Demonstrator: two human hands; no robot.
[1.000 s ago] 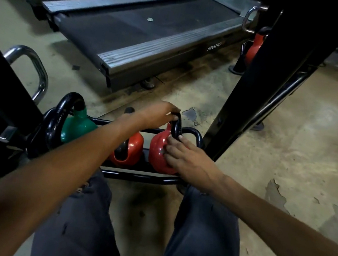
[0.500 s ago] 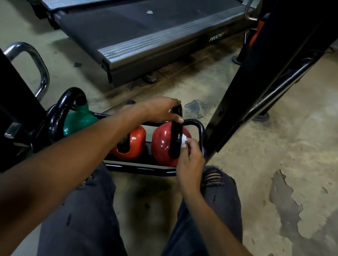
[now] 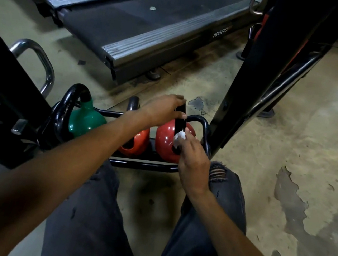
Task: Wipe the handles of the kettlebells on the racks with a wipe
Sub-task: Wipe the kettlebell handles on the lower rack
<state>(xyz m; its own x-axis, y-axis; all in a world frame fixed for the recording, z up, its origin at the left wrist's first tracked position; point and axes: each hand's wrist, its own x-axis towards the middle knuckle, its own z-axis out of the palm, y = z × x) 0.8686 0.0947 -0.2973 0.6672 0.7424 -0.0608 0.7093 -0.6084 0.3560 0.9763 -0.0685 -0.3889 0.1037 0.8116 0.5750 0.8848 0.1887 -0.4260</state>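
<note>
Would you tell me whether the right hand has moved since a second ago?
Yes. The right hand has slid rightward across the red kettlebell, from its ball to its handle.

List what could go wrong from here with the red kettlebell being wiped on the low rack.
1. The left hand covers the top of the handle, so that part may go unwiped.
2. The right hand presses the wipe low on the handle, close to the red kettlebell; if it shifts on the rack, fingers might get pinched.
</note>
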